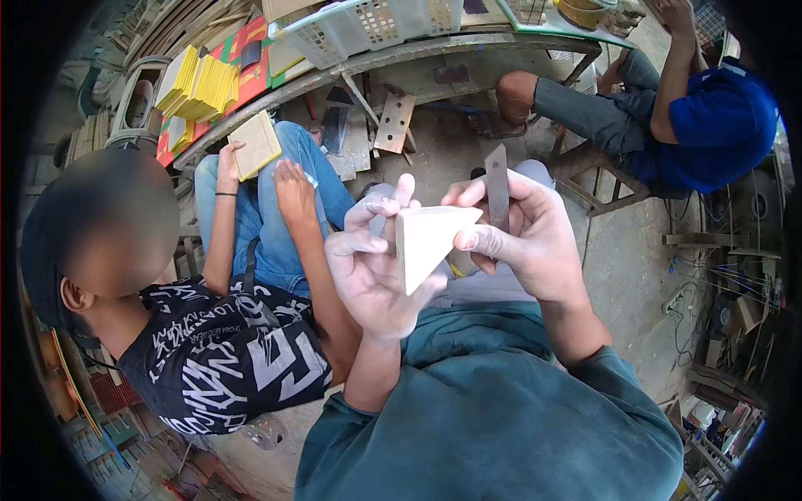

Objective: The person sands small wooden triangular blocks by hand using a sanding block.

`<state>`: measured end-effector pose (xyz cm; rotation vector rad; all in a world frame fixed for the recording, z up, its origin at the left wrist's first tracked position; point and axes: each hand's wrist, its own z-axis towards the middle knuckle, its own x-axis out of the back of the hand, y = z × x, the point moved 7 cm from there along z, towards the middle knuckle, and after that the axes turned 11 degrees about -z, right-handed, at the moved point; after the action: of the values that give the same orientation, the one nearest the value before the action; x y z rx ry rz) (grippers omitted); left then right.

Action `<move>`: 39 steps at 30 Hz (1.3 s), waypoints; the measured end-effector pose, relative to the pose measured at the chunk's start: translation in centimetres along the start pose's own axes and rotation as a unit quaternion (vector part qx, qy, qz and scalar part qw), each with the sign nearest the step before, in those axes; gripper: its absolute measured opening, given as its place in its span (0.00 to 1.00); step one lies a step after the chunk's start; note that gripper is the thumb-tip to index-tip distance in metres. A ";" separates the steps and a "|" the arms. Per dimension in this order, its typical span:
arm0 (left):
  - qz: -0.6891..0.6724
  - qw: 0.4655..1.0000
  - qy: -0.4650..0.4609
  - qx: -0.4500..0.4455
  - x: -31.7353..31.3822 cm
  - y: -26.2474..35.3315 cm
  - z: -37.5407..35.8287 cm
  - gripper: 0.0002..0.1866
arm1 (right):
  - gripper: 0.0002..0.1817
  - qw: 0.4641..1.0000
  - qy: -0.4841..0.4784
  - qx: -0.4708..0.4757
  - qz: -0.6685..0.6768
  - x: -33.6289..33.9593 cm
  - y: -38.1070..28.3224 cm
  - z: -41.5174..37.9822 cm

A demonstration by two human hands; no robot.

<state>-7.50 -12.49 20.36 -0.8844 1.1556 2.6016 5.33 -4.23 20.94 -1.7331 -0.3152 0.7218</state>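
Observation:
A pale triangular wooden block (pixel 430 238) is held up in front of my chest, its flat face toward me. My left hand (pixel 363 271) grips it along its thick left edge, with the thumb under the lower corner. Fingers of my right hand (pixel 539 238) are closed on a flat dark metal strip (pixel 498 188), like a blade, which stands upright with a slanted top end. The right thumb and fingertips also meet the block's pointed right corner. Pale dust covers both hands.
At left a co-worker (pixel 242 351) holds a yellow-edged wooden panel (pixel 256 146). Another person (pixel 718 125) sits at upper right. A long bench (pixel 401 54) carries stacked yellow-edged pieces (pixel 200 83) and a white plastic crate (pixel 368 32). Below lies a board with holes (pixel 394 123).

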 end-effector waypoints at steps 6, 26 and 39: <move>-0.010 0.994 -0.082 0.077 0.2 0.2 0.5 0.51 | 0.14 0.996 -0.084 -0.038 -0.006 -0.3 -0.6 1.4; -0.035 0.994 -0.062 0.086 1.5 -0.7 0.1 0.44 | 0.10 0.899 -0.004 0.212 -0.384 -0.2 -3.4 0.0; 0.012 0.991 -0.060 0.120 0.9 -0.2 -0.2 0.44 | 0.08 0.891 -0.005 0.294 -0.347 -2.7 -4.4 -2.0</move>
<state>-8.12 -12.58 19.60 -0.6577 1.4141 2.4271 5.19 -6.04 26.14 -0.9338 -0.6120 0.2477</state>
